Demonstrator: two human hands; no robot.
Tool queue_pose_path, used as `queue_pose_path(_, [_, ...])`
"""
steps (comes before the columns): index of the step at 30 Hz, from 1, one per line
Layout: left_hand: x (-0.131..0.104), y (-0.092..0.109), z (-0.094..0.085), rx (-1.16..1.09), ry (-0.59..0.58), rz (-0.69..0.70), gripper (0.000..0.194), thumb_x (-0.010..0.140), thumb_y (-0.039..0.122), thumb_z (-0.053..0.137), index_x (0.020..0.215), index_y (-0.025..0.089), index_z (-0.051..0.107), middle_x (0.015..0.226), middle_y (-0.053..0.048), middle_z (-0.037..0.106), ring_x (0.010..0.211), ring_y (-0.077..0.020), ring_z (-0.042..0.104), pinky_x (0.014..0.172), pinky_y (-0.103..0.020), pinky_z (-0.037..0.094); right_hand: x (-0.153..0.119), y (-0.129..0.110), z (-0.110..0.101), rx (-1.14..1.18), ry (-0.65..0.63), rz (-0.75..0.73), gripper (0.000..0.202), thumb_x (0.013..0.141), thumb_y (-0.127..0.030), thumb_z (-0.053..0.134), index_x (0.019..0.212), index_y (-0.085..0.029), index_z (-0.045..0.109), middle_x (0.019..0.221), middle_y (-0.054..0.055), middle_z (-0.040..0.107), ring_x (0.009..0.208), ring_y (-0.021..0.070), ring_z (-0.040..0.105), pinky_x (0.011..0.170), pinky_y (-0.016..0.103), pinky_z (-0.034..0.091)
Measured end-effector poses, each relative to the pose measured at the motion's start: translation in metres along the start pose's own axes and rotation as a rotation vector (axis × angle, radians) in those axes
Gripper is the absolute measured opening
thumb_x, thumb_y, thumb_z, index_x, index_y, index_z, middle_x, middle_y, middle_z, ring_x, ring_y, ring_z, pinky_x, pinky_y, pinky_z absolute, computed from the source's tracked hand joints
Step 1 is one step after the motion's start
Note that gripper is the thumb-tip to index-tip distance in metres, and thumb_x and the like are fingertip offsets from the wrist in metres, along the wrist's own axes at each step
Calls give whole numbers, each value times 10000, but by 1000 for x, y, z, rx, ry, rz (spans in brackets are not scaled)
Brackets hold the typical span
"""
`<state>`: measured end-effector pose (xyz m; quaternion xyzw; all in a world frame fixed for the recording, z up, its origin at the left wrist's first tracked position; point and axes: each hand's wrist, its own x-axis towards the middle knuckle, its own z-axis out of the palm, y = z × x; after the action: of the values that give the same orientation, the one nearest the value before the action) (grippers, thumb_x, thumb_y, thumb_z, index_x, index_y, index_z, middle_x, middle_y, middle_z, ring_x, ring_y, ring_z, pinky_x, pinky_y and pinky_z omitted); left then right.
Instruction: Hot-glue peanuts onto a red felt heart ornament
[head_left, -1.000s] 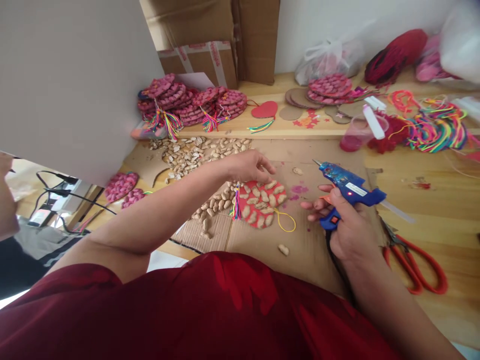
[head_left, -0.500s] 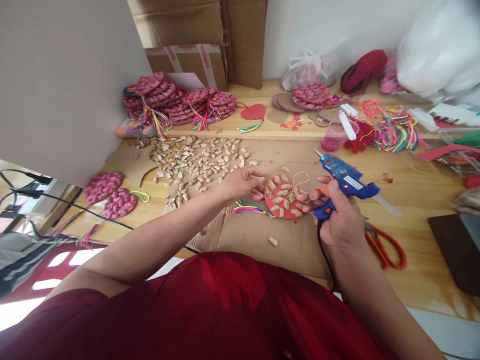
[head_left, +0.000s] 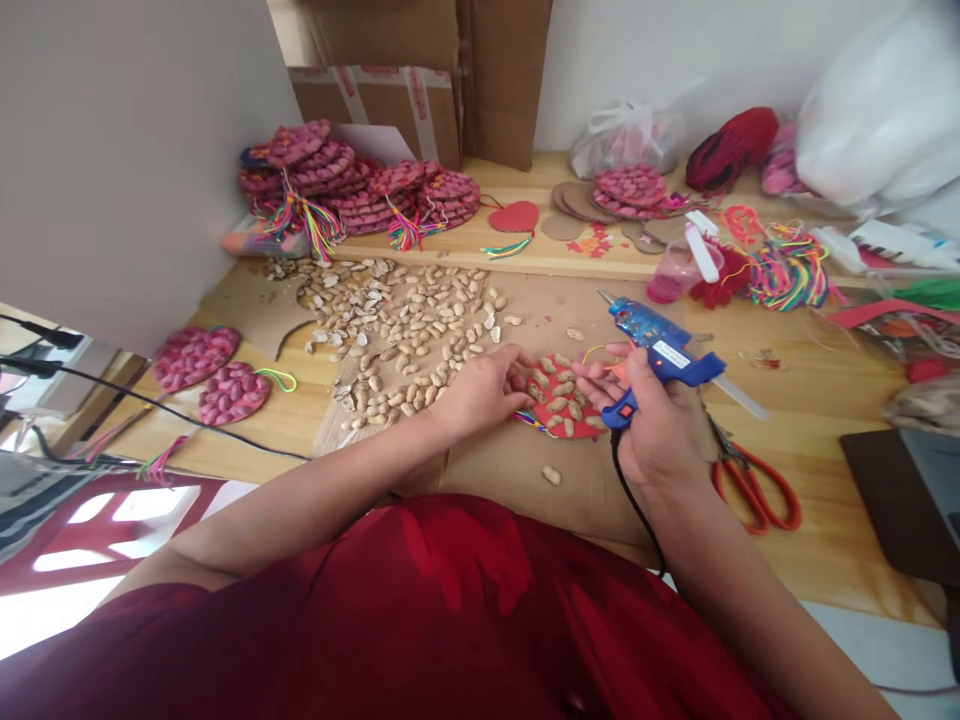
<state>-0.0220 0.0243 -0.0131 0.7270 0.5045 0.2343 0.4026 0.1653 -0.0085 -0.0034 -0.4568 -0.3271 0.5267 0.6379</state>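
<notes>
A red disc (head_left: 541,408) covered with several peanuts lies on the cardboard (head_left: 495,468) in front of me, with a yellow loop at its upper right and a colourful tassel at its lower left. My left hand (head_left: 491,390) is at the disc's left edge, fingers curled; whether anything is between the fingertips cannot be made out. At the disc's right side, my right hand (head_left: 656,425) holds a blue glue gun (head_left: 660,340), its nozzle pointing up and left. A loose peanut (head_left: 551,475) lies below the disc.
Many peanuts (head_left: 420,340) spread over the cardboard at the left. Orange-handled scissors (head_left: 757,490) lie at the right. Stacks of pink discs (head_left: 352,195) with tassels stand along the back ledge (head_left: 450,258). A black cable (head_left: 187,410) crosses the left side.
My left hand has moved right and down to the disc's edge, over part of the tassel. The right hand has shifted left with the glue gun, nearer the disc. The view has shifted slightly.
</notes>
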Motion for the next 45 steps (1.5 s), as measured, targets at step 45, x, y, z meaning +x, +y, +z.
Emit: queue_pose_path(45, [-22,5,-9,-777,-11,-50,274,833,399,677,854,176,519,849,-24,685,837,-122,654,760,-247,522,3,17,-2,53,58,38,495,674,-559,889,904,-187,658,802,29,642,856,222,692,802,321,601])
